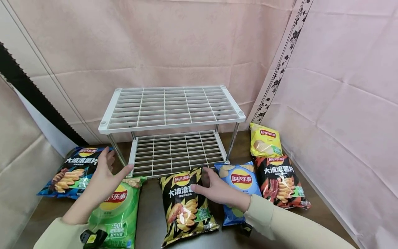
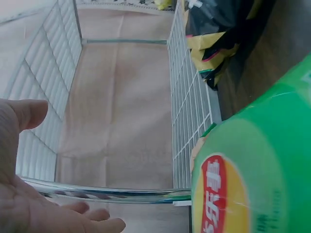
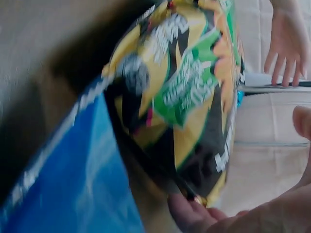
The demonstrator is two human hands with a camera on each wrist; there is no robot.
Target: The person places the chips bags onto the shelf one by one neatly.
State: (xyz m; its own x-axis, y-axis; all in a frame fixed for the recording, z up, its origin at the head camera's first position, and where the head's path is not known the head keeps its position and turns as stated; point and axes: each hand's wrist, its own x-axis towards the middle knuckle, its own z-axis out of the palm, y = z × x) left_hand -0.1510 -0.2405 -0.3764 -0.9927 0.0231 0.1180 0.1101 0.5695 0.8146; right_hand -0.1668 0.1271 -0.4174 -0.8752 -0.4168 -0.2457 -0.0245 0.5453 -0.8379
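Note:
My left hand (image 1: 105, 178), thumb and fingers spread, hangs over the top of a green Lay's chip bag (image 1: 124, 207), near the rack's front left leg. In the left wrist view that hand (image 2: 29, 184) holds nothing. My right hand (image 1: 217, 189) is at the upper right edge of a black-and-gold chip bag (image 1: 183, 207). In the right wrist view its fingertips (image 3: 194, 213) reach the edge of that bag, while the thumb stands apart. Beside this hand lies a blue Lay's bag (image 1: 240, 180), partly covered by the wrist.
A two-tier white wire rack (image 1: 174, 107) on metal legs stands behind the bags. Farther left lies a black-and-blue chip bag (image 1: 73, 173). At right are a yellow bag (image 1: 264, 140) and a black-and-red one (image 1: 280, 181). Pink cloth walls (image 1: 186, 41) enclose the brown table.

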